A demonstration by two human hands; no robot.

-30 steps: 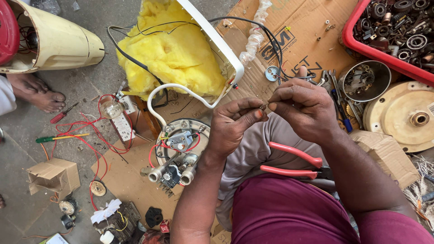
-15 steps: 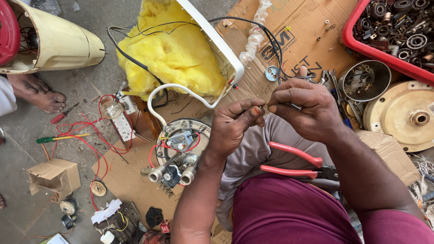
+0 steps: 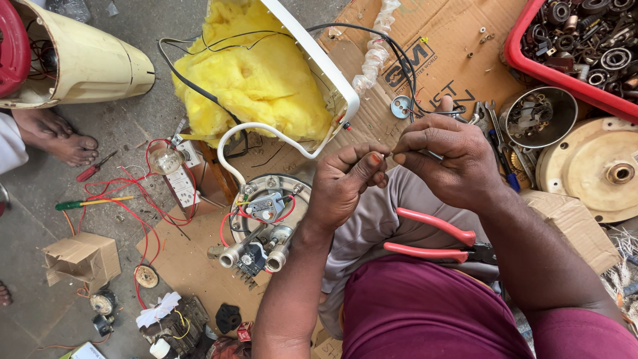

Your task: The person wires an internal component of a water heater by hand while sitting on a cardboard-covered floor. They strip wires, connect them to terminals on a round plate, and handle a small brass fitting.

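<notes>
Both hands (image 3: 399,166) unmoved, same pinch

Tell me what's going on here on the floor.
A person sits over a cardboard sheet spread with parts, both hands raised together. The left hand and right hand pinch something thin between their fingertips, too small to tell what. Red-handled pliers rest on the person's lap. Below the hands lies a round metal heating unit with red wires, beside yellow insulation. A red tray of bearings sits at upper right.
</notes>
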